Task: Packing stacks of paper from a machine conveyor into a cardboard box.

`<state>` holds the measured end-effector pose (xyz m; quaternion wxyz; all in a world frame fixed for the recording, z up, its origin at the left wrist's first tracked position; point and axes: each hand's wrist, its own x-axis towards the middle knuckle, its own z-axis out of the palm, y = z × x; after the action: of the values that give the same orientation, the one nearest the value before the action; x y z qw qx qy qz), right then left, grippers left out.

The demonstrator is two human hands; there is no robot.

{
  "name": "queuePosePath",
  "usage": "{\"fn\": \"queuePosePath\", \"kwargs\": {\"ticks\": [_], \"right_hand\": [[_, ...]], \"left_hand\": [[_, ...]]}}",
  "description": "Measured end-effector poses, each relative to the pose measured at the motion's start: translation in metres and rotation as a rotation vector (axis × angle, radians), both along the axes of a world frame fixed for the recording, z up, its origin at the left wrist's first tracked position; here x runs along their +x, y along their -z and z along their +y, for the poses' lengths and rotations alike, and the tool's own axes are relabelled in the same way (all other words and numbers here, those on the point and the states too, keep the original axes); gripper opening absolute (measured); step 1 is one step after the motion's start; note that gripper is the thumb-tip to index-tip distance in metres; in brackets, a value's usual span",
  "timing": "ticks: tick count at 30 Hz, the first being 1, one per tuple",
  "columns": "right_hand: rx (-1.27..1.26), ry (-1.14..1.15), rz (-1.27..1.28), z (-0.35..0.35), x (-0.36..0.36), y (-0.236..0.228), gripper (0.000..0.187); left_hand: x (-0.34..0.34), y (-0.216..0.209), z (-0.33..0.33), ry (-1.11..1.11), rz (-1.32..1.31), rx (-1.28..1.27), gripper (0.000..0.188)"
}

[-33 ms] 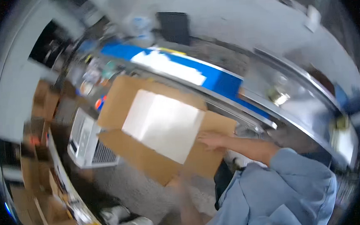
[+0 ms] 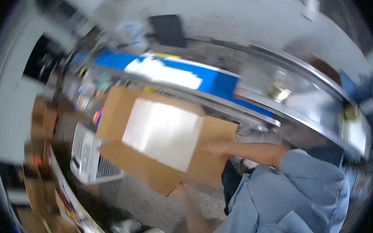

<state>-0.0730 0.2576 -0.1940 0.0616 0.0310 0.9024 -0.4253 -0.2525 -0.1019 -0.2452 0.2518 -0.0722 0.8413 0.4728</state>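
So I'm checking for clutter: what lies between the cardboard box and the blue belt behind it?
In the head view, only a grey metal rail separates the cardboard box from the blue belt.
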Motion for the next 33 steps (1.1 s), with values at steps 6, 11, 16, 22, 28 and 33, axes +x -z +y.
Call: {"fn": "queuePosePath", "kwargs": {"ticks": [6,11,16,22,28,33], "right_hand": [[-0.271,0.207,-0.025,-0.021,0.182,-0.081,0.041],[-0.223,0.571,-0.293,-0.024,0.34,-0.051,0.055],[-0.204,0.97,-0.248,-0.028,0.381,-0.06,0.055],[-0.275,1.44,-0.28,-0.07,0.415,-0.108,0.054],[-0.227,1.598,-0.34,-0.128,0.458,-0.119,0.054],[-0.254,1.768,-0.314,-0.156,0.492,-0.095,0.056]], "left_hand": [[-0.032,-0.07,0.036,0.541,0.067,-0.126,0.029],[0.129,-0.175,0.153,0.769,-0.568,-0.025,0.028],[0.17,-0.172,0.334,1.451,-0.731,1.49,0.031],[0.291,-0.324,0.463,1.276,-0.088,0.676,0.042],[0.438,-0.308,0.498,1.518,-0.546,0.662,0.044],[0.563,-0.292,0.51,1.76,-0.477,0.652,0.05]]}}
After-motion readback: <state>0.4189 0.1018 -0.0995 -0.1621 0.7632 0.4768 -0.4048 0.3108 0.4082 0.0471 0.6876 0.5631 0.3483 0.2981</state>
